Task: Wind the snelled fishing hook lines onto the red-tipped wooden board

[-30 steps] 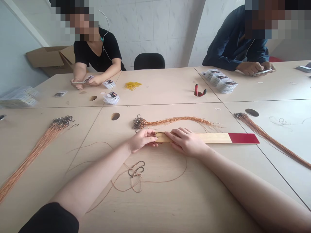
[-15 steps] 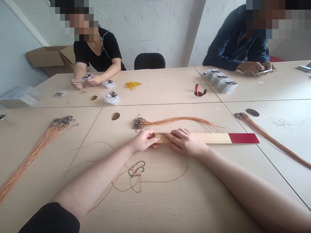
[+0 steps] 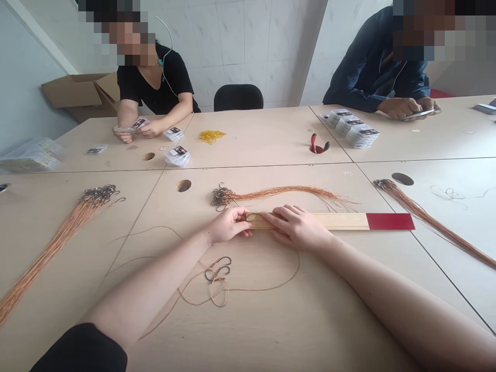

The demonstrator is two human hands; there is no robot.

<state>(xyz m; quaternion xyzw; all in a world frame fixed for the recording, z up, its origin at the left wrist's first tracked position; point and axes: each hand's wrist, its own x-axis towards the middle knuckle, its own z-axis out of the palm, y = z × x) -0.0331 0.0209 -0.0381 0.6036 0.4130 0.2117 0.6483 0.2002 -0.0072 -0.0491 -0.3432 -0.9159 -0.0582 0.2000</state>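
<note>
A long flat wooden strip [image 3: 344, 221] with a red right end lies crosswise before me. My left hand [image 3: 228, 226] pinches its left end, where a dark curved fishhook [image 3: 252, 217] shows against the wood. Over the strip's left part, my right hand [image 3: 296, 226] grips it, index finger pointing toward the hook; thin line runs along the wood below the hook. Nearer me, two loose fishhooks [image 3: 219, 269] lie on the table with thin orange line [image 3: 267, 289] looping from them. Just beyond the strip rests a bundle of hooks [image 3: 222, 196] with orange lines [image 3: 287, 190].
More hook bundles lie at left [image 3: 96, 195] and right [image 3: 383, 184]. Across the table [image 3: 248, 336], two people sit near packets [image 3: 358, 132]. Yellow pieces [image 3: 211, 136] and red-handled pliers [image 3: 319, 144] in a table hole are farther back.
The wooden strip has shifted very slightly to the right, and more of the hook at its left end shows. Both hands stay nearly where they were.
</note>
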